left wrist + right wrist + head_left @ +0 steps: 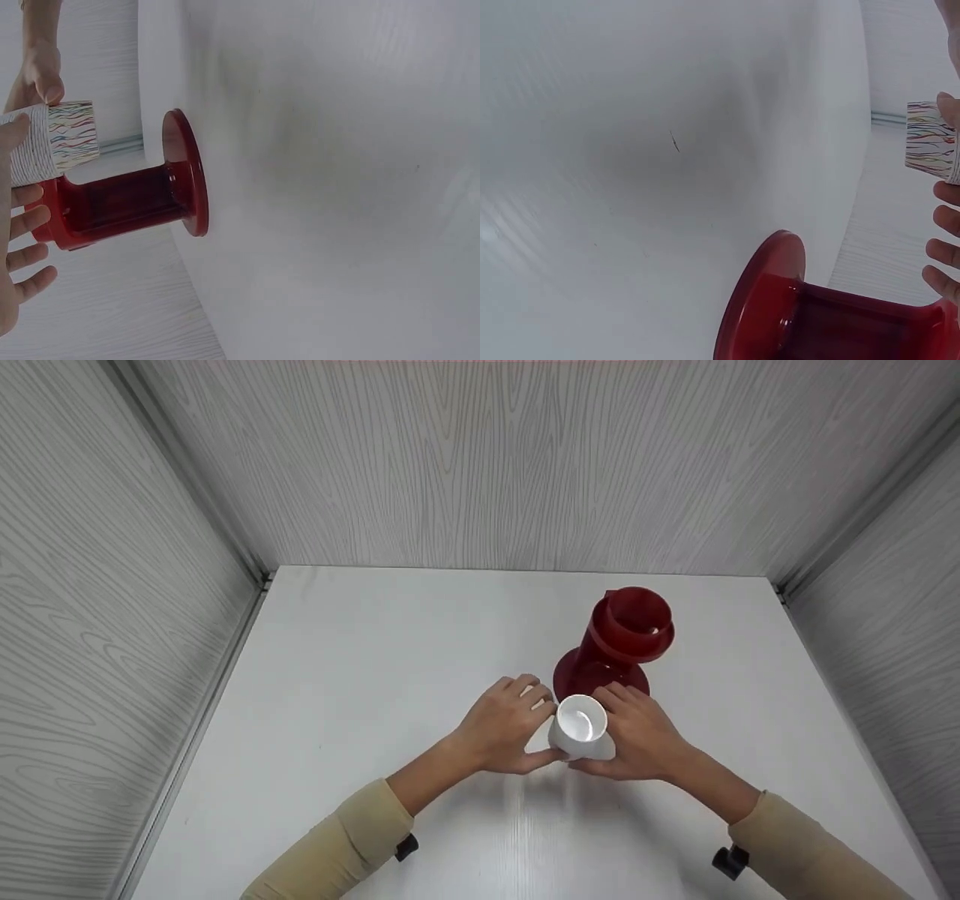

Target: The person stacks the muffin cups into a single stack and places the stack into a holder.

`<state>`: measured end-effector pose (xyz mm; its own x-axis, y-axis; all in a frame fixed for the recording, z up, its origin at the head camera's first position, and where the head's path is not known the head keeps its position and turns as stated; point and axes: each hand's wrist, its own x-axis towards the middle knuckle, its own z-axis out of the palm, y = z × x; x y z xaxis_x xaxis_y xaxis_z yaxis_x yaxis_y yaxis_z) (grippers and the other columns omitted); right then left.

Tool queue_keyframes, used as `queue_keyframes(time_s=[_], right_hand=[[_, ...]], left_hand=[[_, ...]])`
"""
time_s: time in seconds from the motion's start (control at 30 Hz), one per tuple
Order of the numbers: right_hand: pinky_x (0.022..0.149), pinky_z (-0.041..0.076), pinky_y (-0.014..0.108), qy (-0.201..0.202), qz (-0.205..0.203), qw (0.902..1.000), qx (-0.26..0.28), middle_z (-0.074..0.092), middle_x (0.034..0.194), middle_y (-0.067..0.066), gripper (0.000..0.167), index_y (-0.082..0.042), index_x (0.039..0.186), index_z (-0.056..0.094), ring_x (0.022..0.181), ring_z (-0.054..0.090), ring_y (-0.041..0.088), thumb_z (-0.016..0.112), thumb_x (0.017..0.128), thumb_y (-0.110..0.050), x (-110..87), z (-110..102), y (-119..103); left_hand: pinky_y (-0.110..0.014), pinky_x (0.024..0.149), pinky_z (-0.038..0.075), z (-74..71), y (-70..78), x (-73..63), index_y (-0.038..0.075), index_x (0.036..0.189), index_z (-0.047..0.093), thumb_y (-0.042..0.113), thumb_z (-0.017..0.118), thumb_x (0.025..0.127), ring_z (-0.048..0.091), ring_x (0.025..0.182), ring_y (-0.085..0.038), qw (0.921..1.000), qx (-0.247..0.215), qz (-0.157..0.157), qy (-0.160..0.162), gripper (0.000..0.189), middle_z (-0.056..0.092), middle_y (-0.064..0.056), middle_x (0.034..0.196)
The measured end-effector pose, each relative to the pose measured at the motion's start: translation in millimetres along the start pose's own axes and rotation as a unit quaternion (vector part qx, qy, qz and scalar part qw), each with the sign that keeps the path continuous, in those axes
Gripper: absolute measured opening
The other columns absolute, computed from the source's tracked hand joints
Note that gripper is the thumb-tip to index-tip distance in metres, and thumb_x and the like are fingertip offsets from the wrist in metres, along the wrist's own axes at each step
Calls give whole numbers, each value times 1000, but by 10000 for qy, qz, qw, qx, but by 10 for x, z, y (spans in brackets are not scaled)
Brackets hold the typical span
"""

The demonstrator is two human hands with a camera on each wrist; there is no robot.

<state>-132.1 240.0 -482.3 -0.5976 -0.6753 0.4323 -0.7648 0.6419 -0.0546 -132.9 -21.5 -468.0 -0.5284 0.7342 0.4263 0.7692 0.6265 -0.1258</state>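
Observation:
A stack of nested white paper cups is held up between both hands, its open mouth facing up in the head view. The lowest cup shows a print of colored wavy lines. My left hand grips the stack from the left, thumb on the near side; its other fingers spread apart. From the right, my right hand holds the same stack between thumb and fingers. Just beyond the hands stands a red cup holder, with a round base and a ring-shaped top.
The white tabletop stretches out on both sides of the hands. Pale wood-grain panels close in the back and sides. A small dark device sits at the right sleeve, another at the left.

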Motion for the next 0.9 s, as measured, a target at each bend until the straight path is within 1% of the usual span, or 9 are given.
queue_keyframes(time_s=[0.17, 0.27, 0.4, 0.57, 0.63, 0.7, 0.8, 0.9], right_hand=[[83, 60, 39, 49, -30, 10000, -49, 70, 112, 1, 77, -17, 127, 67, 103, 64, 20, 89, 68, -62, 24, -131, 26], [83, 61, 40, 78, 7, 10000, 4, 71, 113, 2, 78, -16, 128, 67, 104, 65, 20, 90, 68, -61, 37, -205, 35], [87, 62, 42, 73, 87, 9999, 56, 71, 118, 2, 79, -16, 131, 66, 108, 66, 22, 89, 70, -60, 66, -301, 54], [87, 62, 44, 163, 142, 9997, 59, 72, 117, 4, 79, -13, 128, 66, 107, 67, 23, 91, 68, -57, 96, -412, 98], [85, 62, 44, 238, 136, 9996, 45, 72, 113, 4, 78, -12, 125, 67, 104, 67, 23, 92, 66, -56, 107, -449, 118], [83, 62, 44, 274, 132, 9995, 15, 72, 113, 5, 78, -11, 125, 68, 103, 66, 24, 92, 65, -55, 120, -485, 136], [84, 62, 45, 303, 54, 9994, -134, 72, 113, 6, 79, -10, 125, 68, 103, 65, 24, 92, 65, -55, 146, -532, 166], [86, 62, 47, 368, -25, 9990, -250, 72, 113, 7, 78, -9, 124, 68, 106, 65, 26, 90, 65, -56, 180, -580, 204]], left_hand=[[-33, 89, 60, -89, -7, 94, 19, 114, 72, 74, 59, 92, 66, 115, -18, 9999, 104, 109, 74, 61, 73, 4, 114], [-33, 88, 59, -129, -12, 149, 19, 113, 72, 73, 59, 92, 65, 113, -18, 9997, 130, 158, 136, 59, 73, 3, 113], [-32, 86, 59, -183, -24, 224, 19, 110, 71, 72, 59, 92, 65, 112, -18, 9994, 180, 238, 190, 58, 72, 3, 112], [-31, 86, 59, -244, -29, 342, 19, 110, 70, 71, 59, 93, 65, 113, -17, 9989, 184, 361, 252, 56, 71, 4, 112], [-31, 87, 59, -269, -34, 386, 19, 111, 70, 71, 59, 93, 65, 114, -17, 9987, 175, 401, 274, 57, 71, 3, 113], [-31, 88, 59, -295, -43, 423, 18, 113, 70, 71, 59, 93, 65, 114, -17, 9986, 175, 423, 276, 57, 71, 3, 113], [-31, 87, 59, -321, -62, 467, 17, 113, 70, 71, 59, 93, 65, 114, -18, 9984, 234, 446, 255, 58, 71, 3, 113], [-31, 88, 59, -346, -83, 516, 17, 114, 70, 70, 59, 94, 64, 115, -18, 9981, 328, 467, 238, 58, 71, 3, 114]])
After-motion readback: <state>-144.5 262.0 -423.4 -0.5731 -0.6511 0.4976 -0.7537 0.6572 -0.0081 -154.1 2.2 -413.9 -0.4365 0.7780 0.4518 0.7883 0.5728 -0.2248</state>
